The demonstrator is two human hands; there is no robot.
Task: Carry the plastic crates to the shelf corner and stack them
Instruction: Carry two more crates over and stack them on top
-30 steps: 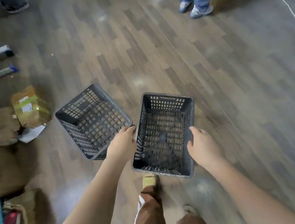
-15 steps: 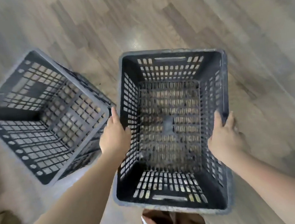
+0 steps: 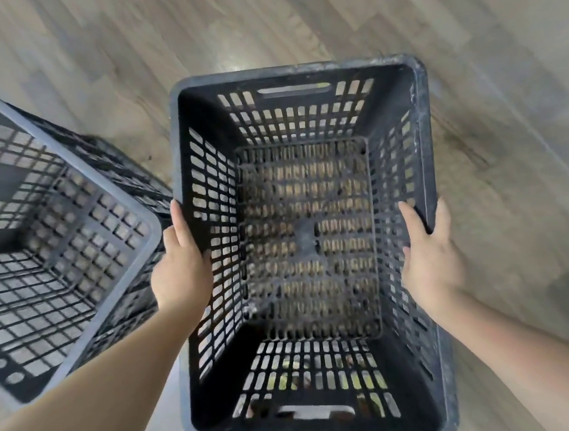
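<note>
Head view: the camera looks straight down at two crates and two bare arms above a floor.
Main crate: a black rectangular plastic crate with slotted walls and a grid bottom (image 3: 307,234) fills the middle of the picture, its opening facing up to the camera. A long handle slot is in the far short wall and another in the near short wall. The rim looks scuffed and dusty.
Left hand: the left hand (image 3: 181,272) is closed on the left long rim of the black crate, with the thumb laid along the rim and the palm against the outside of the wall.
Right hand: the right hand (image 3: 429,257) is closed on the right long rim, with the thumb inside the wall and the fingers (image 3: 443,215) on the outside.
Second crate: a dark grey plastic crate with square lattice walls (image 3: 48,243) is just beside the black one on the left, turned at an angle to it and partly cut by the picture edge. No hand touches it.
Floor: a grey-brown wood-pattern plank floor (image 3: 486,60) lies under both crates. I cannot tell if the black crate rests on it or is lifted.
</note>
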